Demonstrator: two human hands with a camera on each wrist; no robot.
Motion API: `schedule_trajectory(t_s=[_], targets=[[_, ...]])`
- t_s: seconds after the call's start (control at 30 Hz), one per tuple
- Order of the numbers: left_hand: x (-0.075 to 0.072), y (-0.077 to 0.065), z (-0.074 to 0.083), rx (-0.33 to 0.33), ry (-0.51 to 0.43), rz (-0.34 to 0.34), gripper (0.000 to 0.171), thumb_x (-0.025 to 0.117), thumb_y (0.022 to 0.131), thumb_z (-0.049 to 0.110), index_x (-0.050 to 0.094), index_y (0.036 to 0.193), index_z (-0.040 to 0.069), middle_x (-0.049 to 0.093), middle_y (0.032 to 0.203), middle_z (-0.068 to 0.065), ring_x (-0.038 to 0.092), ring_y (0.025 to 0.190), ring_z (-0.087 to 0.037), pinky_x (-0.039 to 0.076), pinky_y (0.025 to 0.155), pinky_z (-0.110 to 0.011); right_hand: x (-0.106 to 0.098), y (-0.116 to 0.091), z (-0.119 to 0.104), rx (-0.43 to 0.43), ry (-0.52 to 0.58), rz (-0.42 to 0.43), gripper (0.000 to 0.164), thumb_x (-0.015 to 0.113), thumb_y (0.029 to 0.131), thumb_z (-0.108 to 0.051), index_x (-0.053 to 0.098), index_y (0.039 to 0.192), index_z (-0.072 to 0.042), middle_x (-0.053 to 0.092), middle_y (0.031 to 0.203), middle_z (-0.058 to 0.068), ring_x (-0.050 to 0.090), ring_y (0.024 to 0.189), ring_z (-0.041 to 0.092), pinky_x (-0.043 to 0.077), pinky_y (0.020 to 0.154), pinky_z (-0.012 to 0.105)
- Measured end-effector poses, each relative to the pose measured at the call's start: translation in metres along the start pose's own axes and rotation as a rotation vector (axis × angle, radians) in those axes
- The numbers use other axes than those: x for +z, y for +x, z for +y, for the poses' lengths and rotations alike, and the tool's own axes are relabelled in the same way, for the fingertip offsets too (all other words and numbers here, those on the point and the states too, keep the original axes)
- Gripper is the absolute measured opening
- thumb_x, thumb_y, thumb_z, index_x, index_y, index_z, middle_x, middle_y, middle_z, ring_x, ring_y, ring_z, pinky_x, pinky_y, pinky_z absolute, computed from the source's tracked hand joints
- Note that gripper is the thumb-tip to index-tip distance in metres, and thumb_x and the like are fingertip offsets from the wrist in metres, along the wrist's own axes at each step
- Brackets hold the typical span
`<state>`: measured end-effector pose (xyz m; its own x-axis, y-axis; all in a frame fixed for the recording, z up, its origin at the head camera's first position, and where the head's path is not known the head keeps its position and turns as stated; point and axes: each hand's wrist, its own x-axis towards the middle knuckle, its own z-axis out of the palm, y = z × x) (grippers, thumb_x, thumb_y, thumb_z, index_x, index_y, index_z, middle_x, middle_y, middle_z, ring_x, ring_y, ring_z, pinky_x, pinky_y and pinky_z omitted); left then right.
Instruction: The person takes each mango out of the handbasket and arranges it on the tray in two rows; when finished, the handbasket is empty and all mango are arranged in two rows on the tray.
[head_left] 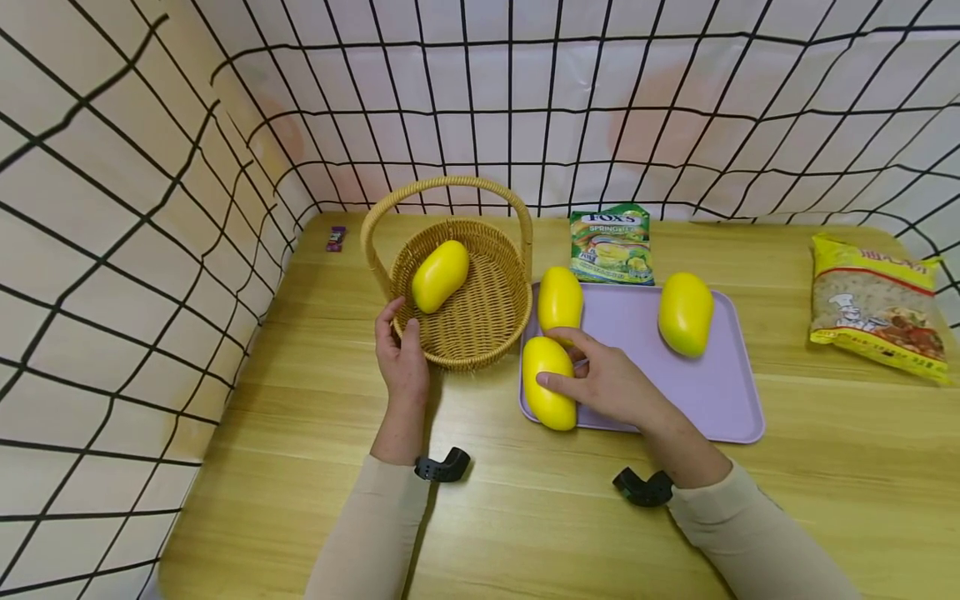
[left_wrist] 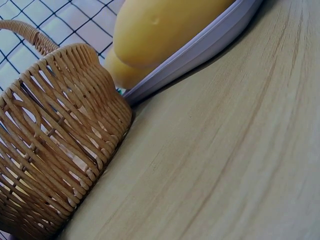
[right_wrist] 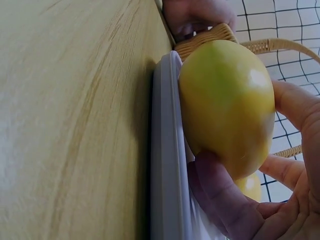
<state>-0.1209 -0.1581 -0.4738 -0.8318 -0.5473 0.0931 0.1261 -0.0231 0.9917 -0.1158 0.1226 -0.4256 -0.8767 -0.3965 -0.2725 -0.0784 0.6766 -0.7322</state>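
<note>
My right hand (head_left: 611,383) grips a yellow mango (head_left: 546,400) at the left front corner of the lilac tray (head_left: 630,333), thumb on the near side and fingers round the far side. Up close in the right wrist view, the mango (right_wrist: 225,100) has a green patch and sits against the tray's edge. A second mango (head_left: 560,296) lies right behind it; a third mango (head_left: 686,315) is at the tray's right. With my left hand (head_left: 405,367) I hold the near left rim of the wicker basket (head_left: 480,333), which has one mango (head_left: 441,277) inside.
Behind the tray lies a green Fox's packet (head_left: 611,246). A yellow food bag (head_left: 877,308) is at the far right and a small purple packet (head_left: 336,239) at the back left. Black wire mesh (head_left: 510,108) walls in the wooden table's back and sides. The basket's handle stands upright.
</note>
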Motion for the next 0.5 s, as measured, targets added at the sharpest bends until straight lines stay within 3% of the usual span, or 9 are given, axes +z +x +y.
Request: schedule_trajectory(t_s=[0.2,0.5], targets=[[0.0,0.0,-0.0005,0.004,-0.001,0.007,0.037,0.052,0.098,0.007,0.056,0.134,0.005,0.051,0.146,-0.008,0.035,0.148,-0.017,0.03,0.119,-0.039,-0.0003,0.0004,-0.0004,-0.007,-0.02,0.006,0.076,0.069,0.088,-0.064,0.045,0.151,-0.03,0.064,0.125,0.012,0.061,0.104,0.025,0.051,0.086,0.039],[0.0004,0.0,-0.001,0.005,-0.008,0.004,0.037,0.051,0.098,0.007,0.056,0.134,0.005,0.051,0.146,-0.008,0.035,0.148,-0.018,0.031,0.119,-0.038,0.0018,0.001,-0.0003,-0.003,-0.035,0.028,0.075,0.069,0.087,-0.063,0.047,0.149,-0.028,0.066,0.119,0.01,0.058,0.099,0.024,0.047,0.083,0.034]])
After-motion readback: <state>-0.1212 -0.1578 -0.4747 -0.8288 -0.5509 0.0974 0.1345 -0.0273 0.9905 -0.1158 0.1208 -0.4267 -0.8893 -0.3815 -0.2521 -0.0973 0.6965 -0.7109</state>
